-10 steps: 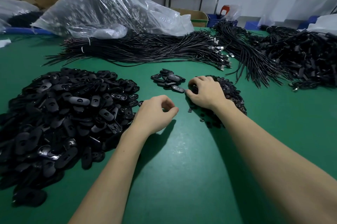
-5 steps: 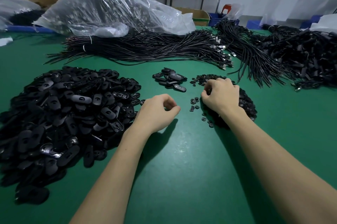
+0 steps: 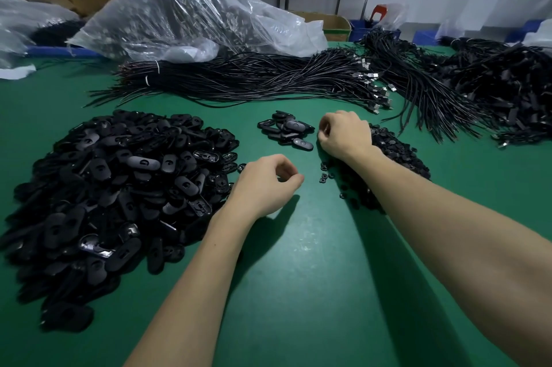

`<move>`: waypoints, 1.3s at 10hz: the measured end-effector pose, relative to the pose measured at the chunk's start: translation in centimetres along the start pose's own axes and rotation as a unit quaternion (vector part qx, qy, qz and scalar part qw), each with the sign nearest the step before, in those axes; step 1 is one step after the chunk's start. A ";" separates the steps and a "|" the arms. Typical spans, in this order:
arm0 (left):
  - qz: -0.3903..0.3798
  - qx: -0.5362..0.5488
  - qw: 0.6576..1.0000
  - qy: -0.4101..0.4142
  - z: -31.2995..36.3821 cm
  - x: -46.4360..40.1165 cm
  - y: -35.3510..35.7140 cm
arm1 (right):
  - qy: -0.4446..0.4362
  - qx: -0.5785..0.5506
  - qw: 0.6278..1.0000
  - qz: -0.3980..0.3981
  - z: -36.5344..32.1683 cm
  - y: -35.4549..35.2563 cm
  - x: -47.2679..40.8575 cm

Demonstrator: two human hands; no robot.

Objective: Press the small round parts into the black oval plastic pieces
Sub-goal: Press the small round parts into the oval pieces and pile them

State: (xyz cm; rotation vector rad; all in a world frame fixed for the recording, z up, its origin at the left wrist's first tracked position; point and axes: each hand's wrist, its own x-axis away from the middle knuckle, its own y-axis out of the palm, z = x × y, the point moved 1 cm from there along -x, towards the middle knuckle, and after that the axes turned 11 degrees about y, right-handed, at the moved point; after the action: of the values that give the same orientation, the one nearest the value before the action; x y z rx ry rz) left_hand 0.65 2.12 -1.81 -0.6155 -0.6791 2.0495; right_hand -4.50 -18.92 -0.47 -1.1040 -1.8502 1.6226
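The left grip point(image 3: 265, 184) rests on the green counter point(image 3: 313, 277) just right of the big heap of black oval pieces point(image 3: 119, 187), fingers curled with thumb and forefinger tips nearly meeting; whether anything sits between them cannot be told. The right grip point(image 3: 343, 133) is clenched knuckles-up at the near-left edge of the pile of small round parts point(image 3: 397, 154); its fingertips are tucked under, so what they pinch, if anything, is hidden. A few loose round parts point(image 3: 324, 178) lie on the counter between the two wrists. A small cluster of oval pieces point(image 3: 286, 130) sits just left of the right grip. Bundled black cables point(image 3: 254, 79) lie beyond
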 end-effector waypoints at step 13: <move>-0.055 -0.152 0.987 0.009 0.4 -0.5 0.7 | -0.122 -0.194 0.956 -0.186 -13.0 -3.7 6.6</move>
State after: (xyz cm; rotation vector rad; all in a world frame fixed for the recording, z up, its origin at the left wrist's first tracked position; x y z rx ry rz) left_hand 0.21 1.25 -1.93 -0.7515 -1.0023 1.8510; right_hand 0.59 -5.76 4.73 -0.6531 -2.4396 1.2521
